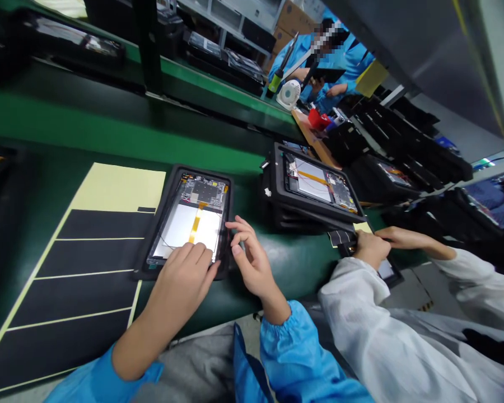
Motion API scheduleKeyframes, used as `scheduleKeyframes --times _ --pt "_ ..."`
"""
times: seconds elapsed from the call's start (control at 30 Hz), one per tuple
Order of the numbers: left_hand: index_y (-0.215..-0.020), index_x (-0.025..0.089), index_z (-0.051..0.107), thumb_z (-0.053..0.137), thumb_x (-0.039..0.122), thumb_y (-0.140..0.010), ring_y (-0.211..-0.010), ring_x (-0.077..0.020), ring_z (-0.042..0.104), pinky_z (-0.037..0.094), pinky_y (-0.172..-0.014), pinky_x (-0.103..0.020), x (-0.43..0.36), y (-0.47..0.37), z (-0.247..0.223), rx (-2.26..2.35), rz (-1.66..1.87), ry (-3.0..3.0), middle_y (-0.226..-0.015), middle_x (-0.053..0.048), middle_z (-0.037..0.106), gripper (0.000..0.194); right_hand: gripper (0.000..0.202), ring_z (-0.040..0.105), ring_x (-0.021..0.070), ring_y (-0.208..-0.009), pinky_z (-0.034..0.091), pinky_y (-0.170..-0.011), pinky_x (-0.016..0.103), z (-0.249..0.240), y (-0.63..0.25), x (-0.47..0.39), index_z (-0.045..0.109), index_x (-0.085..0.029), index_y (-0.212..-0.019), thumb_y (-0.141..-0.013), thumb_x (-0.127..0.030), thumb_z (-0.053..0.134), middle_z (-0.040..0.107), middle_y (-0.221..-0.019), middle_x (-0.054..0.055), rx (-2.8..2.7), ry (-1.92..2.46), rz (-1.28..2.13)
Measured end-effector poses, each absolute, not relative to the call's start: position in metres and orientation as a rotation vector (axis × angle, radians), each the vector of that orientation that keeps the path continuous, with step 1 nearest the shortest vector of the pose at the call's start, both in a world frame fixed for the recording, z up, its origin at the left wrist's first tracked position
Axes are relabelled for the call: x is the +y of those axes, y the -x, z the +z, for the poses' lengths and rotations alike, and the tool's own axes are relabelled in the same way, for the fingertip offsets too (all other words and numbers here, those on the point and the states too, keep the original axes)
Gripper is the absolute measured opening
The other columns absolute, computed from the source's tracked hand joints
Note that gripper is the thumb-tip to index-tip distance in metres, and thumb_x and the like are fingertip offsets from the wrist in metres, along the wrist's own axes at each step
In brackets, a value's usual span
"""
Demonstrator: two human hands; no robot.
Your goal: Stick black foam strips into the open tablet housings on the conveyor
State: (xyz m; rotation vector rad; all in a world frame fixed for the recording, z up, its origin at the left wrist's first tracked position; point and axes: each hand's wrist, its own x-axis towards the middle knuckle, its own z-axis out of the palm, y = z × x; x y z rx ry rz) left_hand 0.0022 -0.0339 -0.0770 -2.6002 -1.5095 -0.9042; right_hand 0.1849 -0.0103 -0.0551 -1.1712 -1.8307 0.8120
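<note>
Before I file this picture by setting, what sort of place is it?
Probably an electronics workshop: an opened device with exposed circuit board, a green workbench, and stacked black trays.

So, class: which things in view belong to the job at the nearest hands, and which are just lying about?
Likely in the job:
tablet, left hand at its near edge
tray around it
strip sheet, probably

Seemingly just lying about:
fan
red bin
cartons
</note>
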Motion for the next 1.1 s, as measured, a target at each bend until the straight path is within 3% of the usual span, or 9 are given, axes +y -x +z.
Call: scheduleKeyframes --times 0.13,0.3,0.4,0.53,0.77,0.93,1.1 --pt "-0.078 0.018 0.056 0.042 0.014 -0.102 -0.076 -0.0251 0.053 0.041 -0.07 -0.038 -0.026 -0.007 -0.077 -1.546 -0.928 2.606 -0.076 -0.005 0.055 0.027 0.01 0.046 0.024 -0.145 0.04 -0.118 0.048 -0.058 -0.182 -0.012 0.055 -0.024 -0.095 -0.103 -0.028 0.049 0.067 -0.13 0.012 -1.781 1.146 0.827" --pt "-0.086 0.017 0.059 0.043 0.023 -0.106 -0.079 -0.0242 0.057 0.043 -0.071 -0.037 -0.017 0.003 -0.08 -1.546 -1.027 2.752 -0.081 -0.005 0.061 0.026 0.009 0.048 0.0237 -0.142 0.039 -0.118 0.046 -0.059 -0.181 -0.011 0.057 -0.023 -0.095 -0.102 -0.024 0.051 0.068 -0.128 0.011 -1.775 1.127 0.824" --pt "-0.102 0.014 0.061 0.046 0.03 -0.108 -0.09 -0.0243 0.059 0.047 -0.081 -0.037 -0.022 0.016 -0.079 -1.493 -1.157 2.738 -0.095 -0.007 0.064 0.023 0.009 0.057 0.0234 -0.126 0.045 -0.109 0.045 -0.057 -0.182 -0.016 0.057 -0.023 -0.095 -0.101 -0.022 0.051 0.068 -0.124 0.011 -1.761 1.125 0.716" --pt "-0.109 0.012 0.062 0.047 0.019 -0.106 -0.096 -0.0261 0.058 0.045 -0.089 -0.04 -0.044 0.031 -0.078 -1.364 -1.074 2.646 -0.102 -0.011 0.064 0.017 0.011 0.063 0.0216 -0.107 0.049 -0.096 0.041 -0.055 -0.184 -0.025 0.055 -0.024 -0.1 -0.101 -0.016 0.048 0.073 -0.112 0.008 -1.927 1.003 0.621" --pt "-0.118 0.007 0.06 0.049 0.01 -0.103 -0.099 -0.0297 0.059 0.045 -0.088 -0.044 -0.053 0.032 -0.085 -1.323 -0.986 2.615 -0.107 -0.014 0.064 0.019 0.016 0.062 0.0226 -0.11 0.047 -0.094 0.041 -0.057 -0.186 -0.022 0.053 -0.023 -0.105 -0.101 -0.01 0.045 0.074 -0.119 0.01 -2.342 0.911 0.513" --pt "-0.118 0.009 0.059 0.048 0.012 -0.104 -0.101 -0.0272 0.057 0.044 -0.09 -0.042 -0.048 0.027 -0.084 -1.449 -1.063 2.644 -0.109 -0.012 0.062 0.017 0.016 0.06 0.0233 -0.107 0.047 -0.09 0.041 -0.056 -0.187 -0.021 0.053 -0.022 -0.105 -0.099 -0.01 0.045 0.075 -0.112 0.009 -2.342 0.942 0.504" --pt "-0.112 0.009 0.058 0.046 0.012 -0.105 -0.096 -0.0267 0.056 0.045 -0.088 -0.043 -0.048 0.018 -0.082 -1.532 -1.02 2.6 -0.105 -0.012 0.06 0.014 0.013 0.058 0.0222 -0.11 0.048 -0.098 0.042 -0.05 -0.186 -0.018 0.053 -0.023 -0.103 -0.1 -0.012 0.047 0.072 -0.112 0.008 -2.224 0.996 0.654"
